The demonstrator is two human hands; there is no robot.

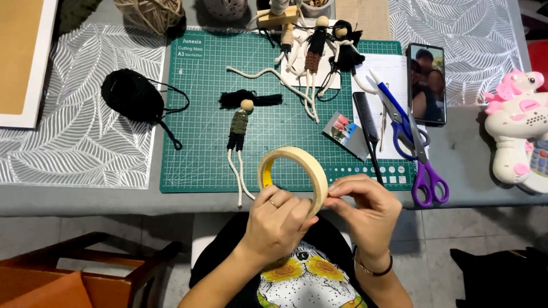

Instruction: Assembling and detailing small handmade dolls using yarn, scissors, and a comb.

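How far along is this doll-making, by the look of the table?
Done, it seems: three string dolls lie finished at the top of the green cutting mat, and a fourth doll lies mid-mat. In hand: the left hand holds a roll of tape while the right hand picks at its edge. No tape is pulled off yet.
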